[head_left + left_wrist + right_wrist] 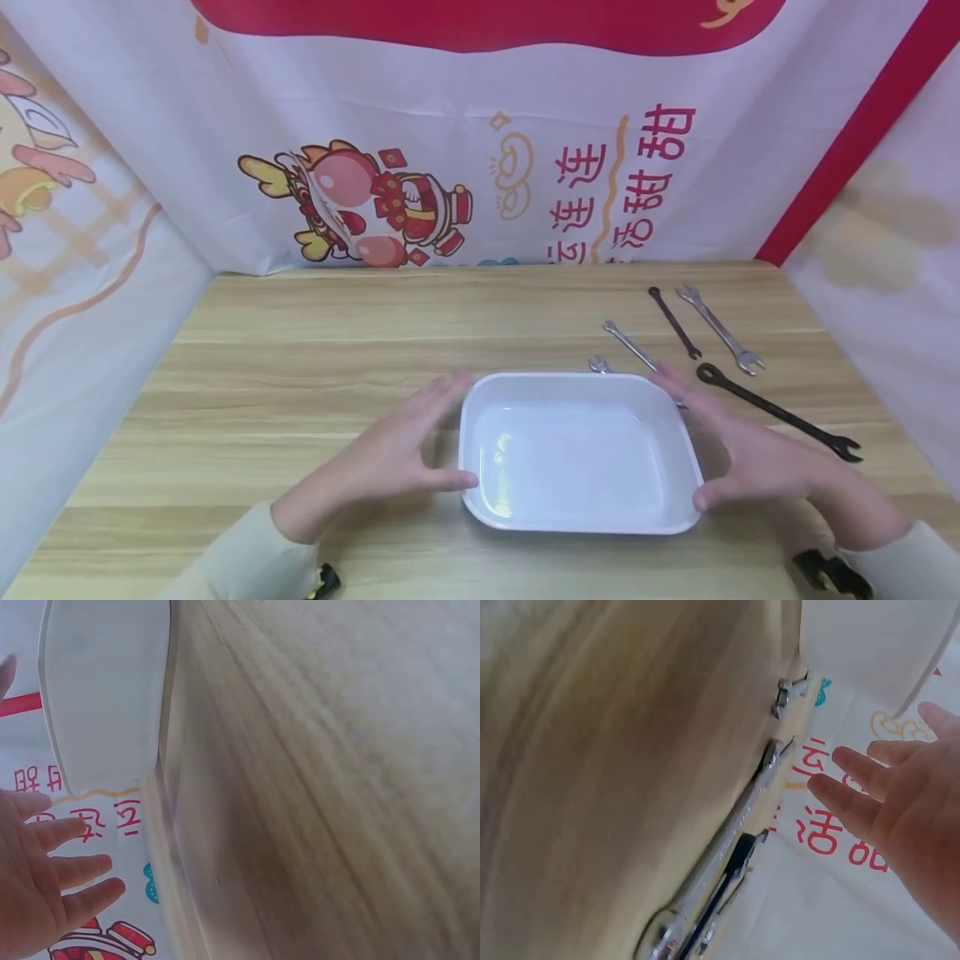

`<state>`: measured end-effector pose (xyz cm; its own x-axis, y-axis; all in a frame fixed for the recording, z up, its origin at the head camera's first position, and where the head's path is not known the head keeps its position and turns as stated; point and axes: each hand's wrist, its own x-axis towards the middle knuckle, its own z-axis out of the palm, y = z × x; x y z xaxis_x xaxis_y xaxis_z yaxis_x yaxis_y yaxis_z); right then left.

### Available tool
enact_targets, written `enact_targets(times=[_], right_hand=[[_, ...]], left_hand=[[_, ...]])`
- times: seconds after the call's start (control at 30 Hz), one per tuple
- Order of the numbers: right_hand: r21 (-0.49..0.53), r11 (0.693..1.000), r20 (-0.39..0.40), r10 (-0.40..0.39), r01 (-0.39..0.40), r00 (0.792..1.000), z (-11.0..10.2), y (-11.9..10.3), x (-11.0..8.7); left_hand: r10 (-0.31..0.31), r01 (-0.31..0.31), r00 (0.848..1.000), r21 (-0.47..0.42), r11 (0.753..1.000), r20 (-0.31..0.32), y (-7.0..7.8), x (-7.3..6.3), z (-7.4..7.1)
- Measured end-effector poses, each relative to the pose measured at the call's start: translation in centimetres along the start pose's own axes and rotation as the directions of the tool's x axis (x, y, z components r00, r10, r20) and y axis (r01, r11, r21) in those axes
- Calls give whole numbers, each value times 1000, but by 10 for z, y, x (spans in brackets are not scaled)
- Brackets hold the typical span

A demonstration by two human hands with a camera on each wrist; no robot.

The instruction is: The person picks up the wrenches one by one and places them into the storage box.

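Observation:
A white rectangular dish [577, 467] with rounded corners sits at the front middle of the table, with nothing in it. My left hand [405, 450] is at its left side, fingers spread and straight, the thumb tip by the rim. On the opposite side my right hand [757, 454] is spread the same way, its thumb near the lower right corner. Both wrist views show the left fingers [79, 866] and the right fingers [855, 776] extended and apart from the dish wall. Whether the thumbs touch the rim, I cannot tell.
Right of the dish lie a large black wrench [780, 410], a smaller dark wrench [675, 322] and a silver open-ended wrench [720, 329]. Behind the dish, a thin silver wrench [630, 343] and another wrench head [598, 364] are partly hidden. Printed cloth [420, 92] hangs around the wooden table [300, 350].

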<state>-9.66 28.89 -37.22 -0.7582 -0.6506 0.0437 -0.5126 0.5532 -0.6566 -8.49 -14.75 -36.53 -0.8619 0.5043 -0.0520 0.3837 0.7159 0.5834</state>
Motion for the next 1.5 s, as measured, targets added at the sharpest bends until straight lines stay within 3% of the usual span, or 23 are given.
enact_targets(times=[0.23, 0.5, 0.67, 1.5], right_hand=[[121, 991, 42, -61, 55, 997, 7, 0, -4], [63, 996, 85, 55, -60, 995, 9, 0, -5], [24, 999, 82, 47, -49, 996, 10, 3, -3], [118, 993, 131, 14, -30, 991, 15, 3, 27]], left_hand=[[49, -50, 998, 38, 998, 25, 0, 1, 2], [26, -29, 998, 47, 998, 65, 0, -1, 4], [-8, 5, 996, 30, 1000, 89, -1, -3, 5], [-41, 41, 997, 10, 999, 64, -16, -8, -6]])
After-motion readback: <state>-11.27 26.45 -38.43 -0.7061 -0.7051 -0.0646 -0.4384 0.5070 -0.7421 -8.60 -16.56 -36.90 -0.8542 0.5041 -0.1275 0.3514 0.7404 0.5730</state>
